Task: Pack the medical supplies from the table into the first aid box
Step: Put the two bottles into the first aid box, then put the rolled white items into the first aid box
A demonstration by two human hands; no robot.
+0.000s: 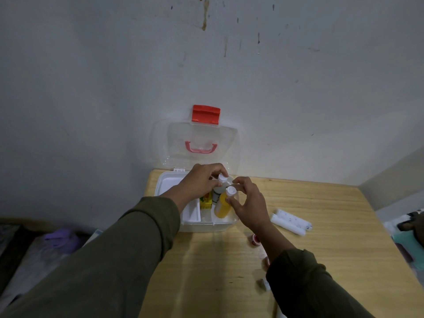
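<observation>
Olive-green sleeves reach in from the bottom of the frame, and both hands meet over the first aid box (171,222) at centre. The left hand (199,181) curls its fingers round the neck of a white bottle (219,183) with a white cap, holding it upright inside the box. Just right of it, the right hand (249,203) pinches a yellow bottle (222,206) between thumb and fingertips at its white cap and shoulder; this bottle stands in the box's front right compartment, touching or nearly touching the white one. Left of the bottles, in the same box, sits a small yellow and green packet (205,201), and further left lies a white inner tray (191,213). The box's clear lid (197,134) stands open against the wall behind, with a pink handle (201,149) on it and a red latch (205,114) at its top edge. The box rests near the back left corner of a light wooden table (332,249). To the right of the right hand, two white rolls (290,222) with dark specks lie side by side on the table. Lower, beside the right wrist, is a small red and white round item (255,239), another partly hidden by the sleeve (266,260), and a small grey object (263,283) near the bottom. At lower left, beyond the table, a purple cloth (60,235) lies on a dim surface.
</observation>
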